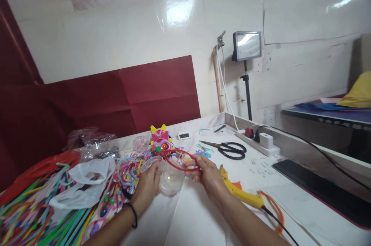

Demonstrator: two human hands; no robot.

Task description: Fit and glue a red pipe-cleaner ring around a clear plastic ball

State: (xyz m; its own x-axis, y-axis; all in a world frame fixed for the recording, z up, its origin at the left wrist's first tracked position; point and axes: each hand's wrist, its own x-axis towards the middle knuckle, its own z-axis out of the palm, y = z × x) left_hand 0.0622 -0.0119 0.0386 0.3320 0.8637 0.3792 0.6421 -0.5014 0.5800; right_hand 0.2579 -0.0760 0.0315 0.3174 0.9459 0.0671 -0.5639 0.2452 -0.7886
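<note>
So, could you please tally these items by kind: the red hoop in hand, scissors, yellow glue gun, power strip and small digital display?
Red hoop, in the right hand: 1
Scissors: 1
Yellow glue gun: 1
Power strip: 1
Small digital display: 1
Total: 5

Here are two bare arms angling in from below: left forearm (114,226) leaning right, right forearm (246,215) leaning left! The left hand (149,180) curls its fingers (156,176) forward; nearby, the right hand (207,174) pinches, thumb (200,160) uppermost.
</note>
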